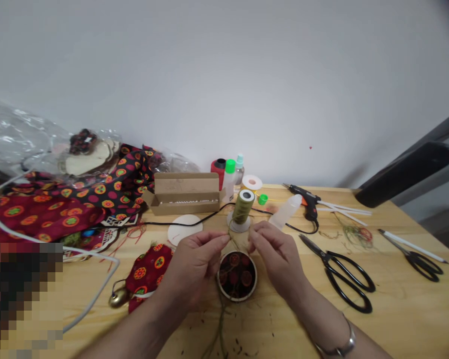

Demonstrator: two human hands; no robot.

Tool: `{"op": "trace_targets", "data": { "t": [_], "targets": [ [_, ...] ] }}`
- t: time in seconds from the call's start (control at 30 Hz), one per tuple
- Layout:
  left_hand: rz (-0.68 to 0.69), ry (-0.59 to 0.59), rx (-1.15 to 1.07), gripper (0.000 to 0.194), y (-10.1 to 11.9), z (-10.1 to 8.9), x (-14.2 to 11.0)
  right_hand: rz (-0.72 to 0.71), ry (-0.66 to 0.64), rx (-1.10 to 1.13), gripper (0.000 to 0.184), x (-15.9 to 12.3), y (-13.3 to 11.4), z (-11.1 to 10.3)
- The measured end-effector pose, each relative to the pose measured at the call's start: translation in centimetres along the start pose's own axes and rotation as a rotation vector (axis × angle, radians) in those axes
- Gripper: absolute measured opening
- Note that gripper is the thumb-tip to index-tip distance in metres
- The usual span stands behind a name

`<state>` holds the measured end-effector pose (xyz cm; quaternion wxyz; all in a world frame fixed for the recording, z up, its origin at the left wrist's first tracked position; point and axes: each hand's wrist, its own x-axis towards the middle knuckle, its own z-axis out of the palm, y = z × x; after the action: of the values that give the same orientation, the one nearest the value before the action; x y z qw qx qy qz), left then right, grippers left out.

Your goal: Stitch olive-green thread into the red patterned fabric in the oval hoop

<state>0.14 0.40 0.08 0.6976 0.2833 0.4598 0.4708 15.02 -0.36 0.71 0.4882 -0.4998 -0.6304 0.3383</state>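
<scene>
My left hand (199,255) pinches fine olive-green thread (235,242) between thumb and forefinger. Across from it, my right hand (276,253) is closed in a pinch too, seemingly on the same thread, though the strand at its fingertips is hard to make out. Between and just below both hands is a small round piece (237,275) faced with dark flowered fabric and edged by a pale rim. A spool of olive-green thread (243,207) stands right behind the fingers. Green strands (221,324) trail toward the near table edge.
Large black-handled scissors (344,279), smaller scissors (415,257) and a glue gun (307,199) lie right. A white bottle (285,212) stands near my right hand. Left are flowered fabric (60,204), a brass bell (118,297), a white disc (184,228) and an open cardboard box (187,197).
</scene>
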Motion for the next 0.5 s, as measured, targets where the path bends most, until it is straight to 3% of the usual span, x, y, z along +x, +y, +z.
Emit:
{"op": "trace_targets", "data": {
  "t": [0.13,0.27,0.4,0.5],
  "targets": [
    [-0.026,-0.048,0.001,0.015,-0.13,0.01,-0.11,0.168,0.01,0.099,0.014,0.43,0.44,0.34],
    [-0.069,-0.117,0.025,0.015,-0.16,0.0,-0.2,0.397,-0.051,0.338,0.018,0.59,0.58,0.5],
    [-0.095,-0.151,0.055,0.016,-0.26,0.11,-0.28,0.459,-0.114,0.493,0.018,0.54,0.66,0.46],
    [-0.116,-0.159,0.059,0.015,-0.47,0.17,-0.33,0.462,-0.082,0.508,0.018,0.5,0.67,0.51]
  ]
}}
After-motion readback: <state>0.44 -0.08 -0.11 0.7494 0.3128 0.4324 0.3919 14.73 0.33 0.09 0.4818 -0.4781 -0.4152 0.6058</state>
